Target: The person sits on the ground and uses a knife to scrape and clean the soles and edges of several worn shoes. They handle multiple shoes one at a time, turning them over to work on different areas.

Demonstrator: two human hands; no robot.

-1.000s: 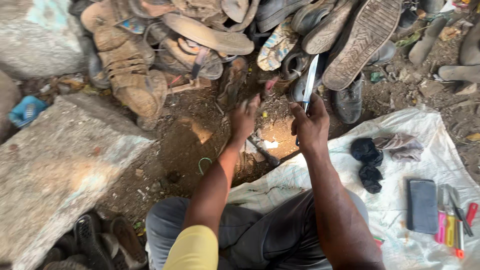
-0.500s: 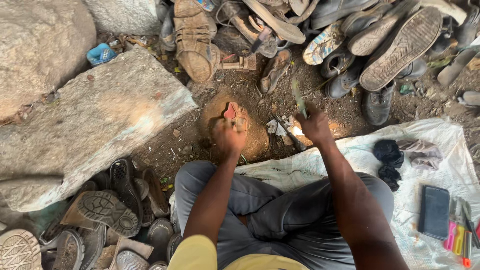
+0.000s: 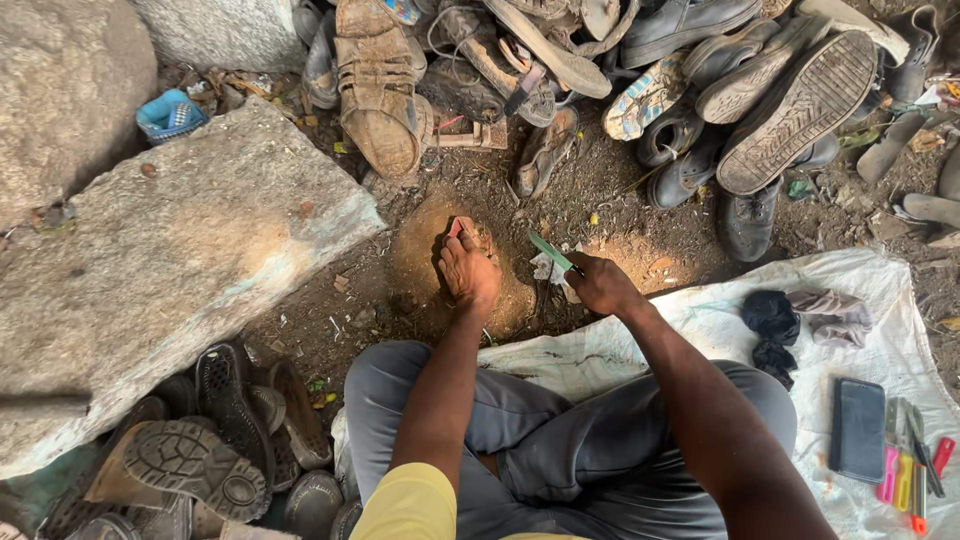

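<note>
I sit cross-legged on the ground in grey trousers. My left hand [image 3: 468,270] presses down on a small brown piece with a red edge [image 3: 458,228] that lies on a patch of dirt in front of my knees. My right hand [image 3: 600,283] grips a thin green-handled blade [image 3: 549,250], its tip pointing up and left toward the left hand. A crumpled bit of pale paper [image 3: 548,270] lies between the two hands.
A heap of worn shoes and sandals [image 3: 640,80] fills the far side. A big flat stone slab [image 3: 170,260] lies left, with more shoes [image 3: 210,450] below it. A white sheet [image 3: 890,340] at right carries dark cloths [image 3: 772,325], a phone [image 3: 858,430] and small coloured tools [image 3: 912,470].
The view has swung left and down, bringing the stone slab and near shoes into sight. My left hand has dropped onto the dirt patch; the right hand lowered the blade beside it.
</note>
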